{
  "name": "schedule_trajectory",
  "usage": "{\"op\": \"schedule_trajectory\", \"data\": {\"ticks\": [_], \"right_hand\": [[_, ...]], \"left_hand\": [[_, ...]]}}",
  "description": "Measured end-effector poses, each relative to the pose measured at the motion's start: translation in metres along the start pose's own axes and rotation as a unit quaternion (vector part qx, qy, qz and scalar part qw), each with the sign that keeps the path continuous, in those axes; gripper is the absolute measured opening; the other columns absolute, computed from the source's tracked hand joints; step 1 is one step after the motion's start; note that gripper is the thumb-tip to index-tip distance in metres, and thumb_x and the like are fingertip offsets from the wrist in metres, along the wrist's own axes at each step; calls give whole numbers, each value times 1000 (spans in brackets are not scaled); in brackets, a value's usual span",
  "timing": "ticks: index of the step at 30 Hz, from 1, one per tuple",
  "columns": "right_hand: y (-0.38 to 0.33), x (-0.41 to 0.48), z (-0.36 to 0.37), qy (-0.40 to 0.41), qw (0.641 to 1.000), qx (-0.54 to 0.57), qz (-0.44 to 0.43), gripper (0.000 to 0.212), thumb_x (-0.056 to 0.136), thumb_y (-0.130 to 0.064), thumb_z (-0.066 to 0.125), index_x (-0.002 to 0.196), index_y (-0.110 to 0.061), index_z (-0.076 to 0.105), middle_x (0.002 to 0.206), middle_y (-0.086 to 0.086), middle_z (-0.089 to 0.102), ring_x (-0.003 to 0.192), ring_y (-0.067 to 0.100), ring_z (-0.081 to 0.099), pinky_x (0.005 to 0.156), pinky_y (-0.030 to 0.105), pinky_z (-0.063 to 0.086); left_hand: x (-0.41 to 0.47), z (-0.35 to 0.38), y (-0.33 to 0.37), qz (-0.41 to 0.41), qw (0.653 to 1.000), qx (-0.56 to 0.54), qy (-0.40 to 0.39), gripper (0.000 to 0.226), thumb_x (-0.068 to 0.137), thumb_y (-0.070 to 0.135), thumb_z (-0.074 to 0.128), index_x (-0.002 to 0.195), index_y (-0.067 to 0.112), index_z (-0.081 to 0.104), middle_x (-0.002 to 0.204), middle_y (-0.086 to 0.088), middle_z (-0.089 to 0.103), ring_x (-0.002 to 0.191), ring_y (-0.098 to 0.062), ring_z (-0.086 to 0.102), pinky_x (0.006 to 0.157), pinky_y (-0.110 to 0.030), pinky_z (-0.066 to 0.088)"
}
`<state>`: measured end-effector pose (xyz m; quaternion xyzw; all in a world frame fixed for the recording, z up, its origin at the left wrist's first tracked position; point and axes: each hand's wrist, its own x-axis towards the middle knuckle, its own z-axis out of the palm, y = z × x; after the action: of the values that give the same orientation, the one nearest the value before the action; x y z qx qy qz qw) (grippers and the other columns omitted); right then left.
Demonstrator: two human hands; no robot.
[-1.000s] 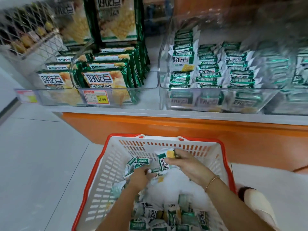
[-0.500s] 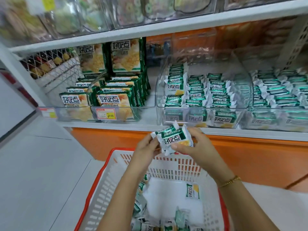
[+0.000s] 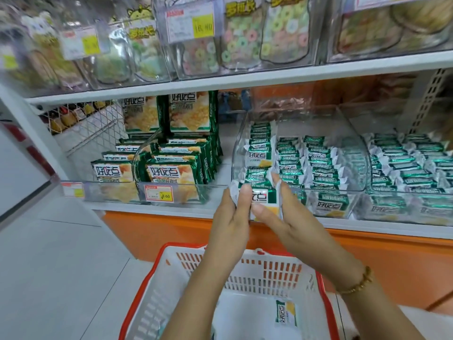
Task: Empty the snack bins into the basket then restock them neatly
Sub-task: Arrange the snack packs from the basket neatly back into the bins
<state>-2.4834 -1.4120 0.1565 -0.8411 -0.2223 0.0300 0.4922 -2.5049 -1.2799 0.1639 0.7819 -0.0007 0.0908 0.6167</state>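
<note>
From your head camera, your left hand (image 3: 231,212) and right hand (image 3: 282,217) press in from either side on a small stack of snack packets (image 3: 263,198), thumbs on the front face, both hands closed on it at the front lip of the clear bin (image 3: 294,190). The packets are glossy foil pillows, green and white with crimped, ruffled white ends; the front one faces you with its printed face upright, its long axis running left to right between your palms, the crimped ends poking out past your fingers. The bin is rigid transparent plastic with a curved left wall and a low front wall, sitting on the white shelf (image 3: 220,212) above an orange base panel. Inside it, three rows of the same packets stand on edge, faces toward you, the rows running front to back. To its left, larger flat green bags (image 3: 171,173) of the same brand lean in rows behind a price tag (image 3: 158,193). Below your forearms sits the basket (image 3: 152,278), white slotted plastic with a red rim, with one packet (image 3: 285,312) lying flat on its floor, long axis pointing away from you. A beaded bracelet (image 3: 356,284) circles your right wrist.
</note>
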Motion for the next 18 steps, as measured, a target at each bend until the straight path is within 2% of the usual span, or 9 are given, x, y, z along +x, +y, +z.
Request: {"op": "schedule_trajectory", "data": {"ticks": [1, 2, 4, 6, 9, 11, 13, 14, 18], "right_hand": [[-5, 7, -9, -4, 1000, -12, 2, 96, 74, -72, 45, 151, -35, 4, 153, -24, 8, 139, -6, 13, 115, 23, 18], [-10, 15, -18, -6, 1000, -11, 10, 96, 69, -75, 51, 150, -34, 17, 153, -18, 26, 137, 1, 31, 113, 29, 30], [-19, 33, -36, -9, 1000, -4, 17, 78, 63, -72, 63, 128, -31, 48, 123, -9, 62, 108, 7, 61, 92, 34, 50], [-21, 52, -50, 4, 1000, 5, 18, 60, 63, -62, 71, 111, -28, 58, 103, -12, 69, 90, 4, 65, 80, 29, 53], [-11, 83, -62, 46, 998, -5, 49, 57, 65, -55, 74, 110, -23, 58, 102, -11, 68, 91, 9, 65, 75, 25, 52], [-2, 100, -62, 54, 994, -16, 88, 70, 66, -56, 75, 122, -19, 54, 120, -3, 63, 104, 16, 61, 81, 27, 49], [7, 111, -57, 51, 990, -23, 131, 91, 68, -50, 77, 142, -14, 38, 145, 3, 44, 126, 23, 48, 98, 31, 40], [9, 115, -54, 52, 988, -25, 145, 97, 71, -47, 78, 147, -12, 30, 152, 4, 35, 133, 24, 40, 104, 32, 36], [21, 123, -37, 74, 983, -60, 159, 106, 69, -44, 80, 150, -10, 20, 156, 9, 19, 142, 27, 22, 112, 37, 27]], "left_hand": [[5, -1, 6, 8, 1000, 3, 1, 27, 82, 60, 28, 103, 49, 40, 90, 44, 39, 79, 41, 36, 68, 12, 26], [11, -3, 9, 16, 1000, 11, 2, 32, 82, 61, 27, 109, 48, 38, 91, 44, 38, 79, 41, 35, 68, 12, 25], [23, -6, 16, 28, 999, 34, 1, 31, 86, 60, 25, 109, 45, 41, 92, 39, 45, 82, 37, 40, 70, 10, 29], [41, -11, 17, 59, 994, 86, 15, 35, 91, 59, 25, 102, 40, 52, 97, 24, 55, 90, 21, 49, 78, -1, 37], [69, -17, 1, 85, 976, 196, 48, 58, 93, 63, 33, 122, 17, 56, 118, -1, 59, 107, -9, 53, 97, -33, 44], [78, -17, -7, 38, 969, 242, 36, 49, 95, 46, 46, 133, 14, 49, 128, -3, 56, 116, -17, 53, 92, -25, 41], [79, -13, -12, 25, 961, 271, 46, 36, 96, 30, 52, 129, 14, 52, 119, -2, 61, 107, -19, 57, 72, -19, 35], [78, -11, -14, 32, 961, 269, 58, 32, 95, 26, 52, 125, 15, 54, 115, -1, 63, 102, -18, 59, 70, -19, 35], [80, -12, -16, 46, 966, 246, 67, 35, 95, 24, 52, 129, 16, 54, 111, 0, 64, 99, -16, 62, 75, -20, 40]]}}
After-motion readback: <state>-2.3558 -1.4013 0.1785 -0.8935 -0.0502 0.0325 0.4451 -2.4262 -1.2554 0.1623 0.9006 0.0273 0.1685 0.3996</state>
